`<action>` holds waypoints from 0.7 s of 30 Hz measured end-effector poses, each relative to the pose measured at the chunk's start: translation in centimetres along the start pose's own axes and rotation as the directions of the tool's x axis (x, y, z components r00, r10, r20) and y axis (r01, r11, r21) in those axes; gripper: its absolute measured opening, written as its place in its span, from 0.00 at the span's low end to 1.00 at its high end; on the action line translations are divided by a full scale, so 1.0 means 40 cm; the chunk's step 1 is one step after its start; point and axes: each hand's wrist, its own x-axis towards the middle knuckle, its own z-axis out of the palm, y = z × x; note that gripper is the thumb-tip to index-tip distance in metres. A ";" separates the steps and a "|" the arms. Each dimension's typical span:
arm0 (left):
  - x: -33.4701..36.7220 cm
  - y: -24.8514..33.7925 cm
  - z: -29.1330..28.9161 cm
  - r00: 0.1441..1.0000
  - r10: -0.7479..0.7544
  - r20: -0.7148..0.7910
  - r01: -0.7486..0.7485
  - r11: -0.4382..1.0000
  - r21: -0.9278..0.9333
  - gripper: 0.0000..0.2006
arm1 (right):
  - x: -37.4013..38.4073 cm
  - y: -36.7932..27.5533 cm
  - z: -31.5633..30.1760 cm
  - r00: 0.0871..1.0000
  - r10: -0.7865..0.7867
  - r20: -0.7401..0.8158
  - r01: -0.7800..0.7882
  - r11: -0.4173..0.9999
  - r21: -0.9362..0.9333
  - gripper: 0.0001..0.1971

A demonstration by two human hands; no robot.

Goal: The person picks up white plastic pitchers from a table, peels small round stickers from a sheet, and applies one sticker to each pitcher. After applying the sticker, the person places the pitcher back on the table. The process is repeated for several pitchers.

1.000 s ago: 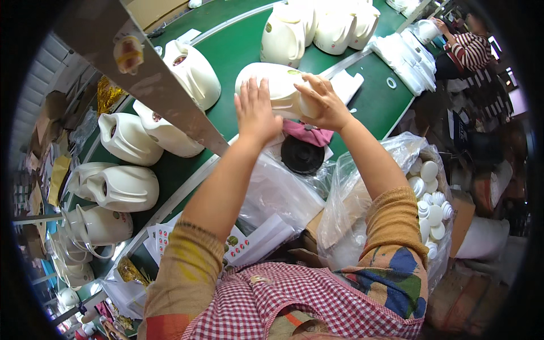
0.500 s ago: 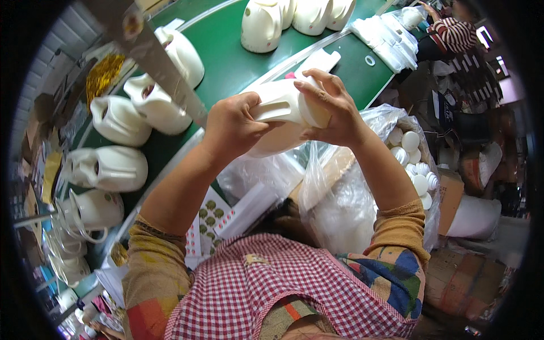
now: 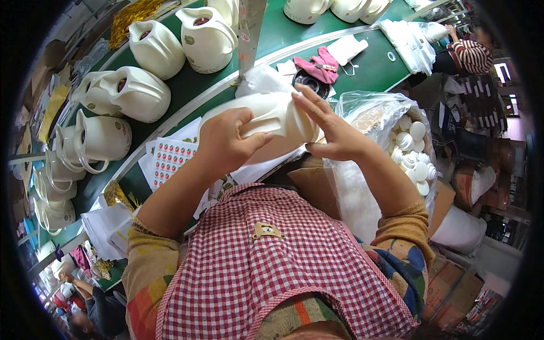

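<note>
A cream-white jug (image 3: pixel 272 107) lies tilted on its side in both hands, in front of my chest. My left hand (image 3: pixel 229 136) is closed around its handle side, the thumb lying along the handle. At the jug's top end, my right hand (image 3: pixel 334 127) holds the rim between thumb and fingers. The mouth of the jug is hidden by the right hand. Just beyond the jug is a white crumpled cloth or plastic sheet (image 3: pixel 263 80).
Several similar jugs (image 3: pixel 207 42) stand along the green bench (image 3: pixel 170 102). Sticker sheets (image 3: pixel 170 161) lie at left. Beyond my hands are a pink cloth (image 3: pixel 323 65) and a black round part (image 3: pixel 309 85). At right, a plastic bag holds white caps (image 3: pixel 416 130). A metal post (image 3: pixel 249 34) rises ahead.
The view has shifted, bringing the pink cloth and more sticker sheets into sight. The jug sits slightly lower and further left in the picture, still in both hands.
</note>
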 end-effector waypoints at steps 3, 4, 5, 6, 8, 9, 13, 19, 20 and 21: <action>-0.072 -0.028 0.004 0.999 -0.039 0.013 0.039 0.999 -0.008 0.17 | 0.007 -0.114 0.009 0.961 0.273 0.053 -0.259 0.948 -0.187 0.45; -0.095 -0.024 0.006 1.000 -0.019 0.016 0.018 1.000 0.024 0.16 | 0.006 -0.116 0.033 0.951 0.308 0.010 -0.295 0.920 -0.256 0.46; -0.118 -0.037 0.011 1.000 -0.011 0.004 0.011 0.999 0.038 0.16 | 0.018 -0.138 0.036 0.932 0.353 0.075 -0.317 0.901 -0.297 0.46; -0.139 -0.057 0.017 1.000 -0.005 -0.010 0.006 0.999 0.054 0.17 | 0.029 -0.153 0.036 0.907 0.398 0.138 -0.336 0.880 -0.336 0.47; -0.171 -0.080 0.027 0.996 -0.091 0.010 0.092 0.995 -0.041 0.14 | -0.003 -0.084 0.088 0.980 -0.184 -0.073 0.143 0.915 -0.377 0.45; -0.188 -0.082 0.027 0.990 -0.141 0.017 0.142 0.983 -0.113 0.13 | 0.007 -0.100 0.083 0.997 -0.066 0.033 0.073 0.953 -0.294 0.45; -0.242 -0.073 0.023 0.973 -0.229 0.009 0.227 0.957 -0.183 0.11 | 0.085 -0.213 0.040 0.663 0.587 0.465 -0.469 0.810 -0.353 0.45; -0.276 -0.105 0.022 0.968 -0.237 -0.080 0.199 0.925 -0.324 0.09 | 0.070 -0.215 0.094 0.924 0.239 0.299 -0.157 0.949 -0.273 0.44; -0.278 -0.100 0.016 0.968 -0.243 -0.062 0.218 0.939 -0.266 0.09 | 0.099 -0.269 0.075 0.768 0.524 0.368 -0.422 0.847 -0.324 0.44; -0.277 -0.087 0.010 0.970 -0.241 -0.031 0.228 0.949 -0.219 0.09 | 0.096 -0.259 0.072 0.791 0.508 0.340 -0.378 0.843 -0.382 0.42</action>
